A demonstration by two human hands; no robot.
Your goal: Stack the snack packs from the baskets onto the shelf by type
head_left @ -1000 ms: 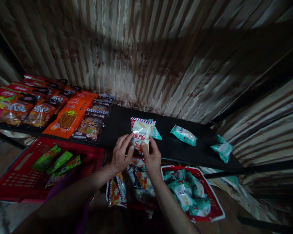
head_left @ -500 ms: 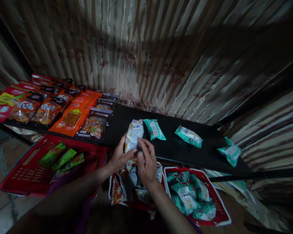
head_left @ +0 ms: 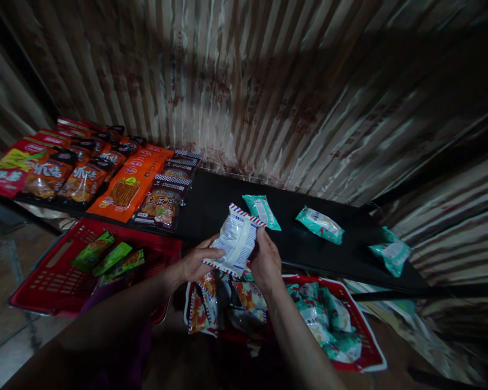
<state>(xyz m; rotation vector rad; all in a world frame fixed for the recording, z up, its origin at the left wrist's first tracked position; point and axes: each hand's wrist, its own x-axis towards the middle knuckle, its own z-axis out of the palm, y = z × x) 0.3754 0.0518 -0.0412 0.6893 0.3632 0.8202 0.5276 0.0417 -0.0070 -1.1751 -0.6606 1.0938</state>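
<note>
Between my two hands is a white snack bag (head_left: 238, 241) with red-and-blue striped ends, its printed back facing up. My left hand (head_left: 197, 260) grips its left edge, thumb on top. My right hand (head_left: 266, 257) is closed on the right edge, its fingers partly hidden. The bag is tilted above the front edge of the black shelf (head_left: 213, 195). Just behind it lies a teal snack bag (head_left: 264, 211). Below my hands, a red basket (head_left: 223, 338) holds several striped-edge snack bags (head_left: 201, 309).
Farther right on the shelf lie two teal bags, one mid-shelf (head_left: 320, 225) and another near the end (head_left: 391, 252). Orange packets (head_left: 128, 184) and brown packets (head_left: 162, 200) line the left. A red basket (head_left: 52, 292) holds green packets (head_left: 111, 259); another basket (head_left: 372, 346) holds teal bags.
The striped snack bag has turned from upright and narrow to broad and tilted. My right hand has moved up and right onto its edge; both hands now hold it.
</note>
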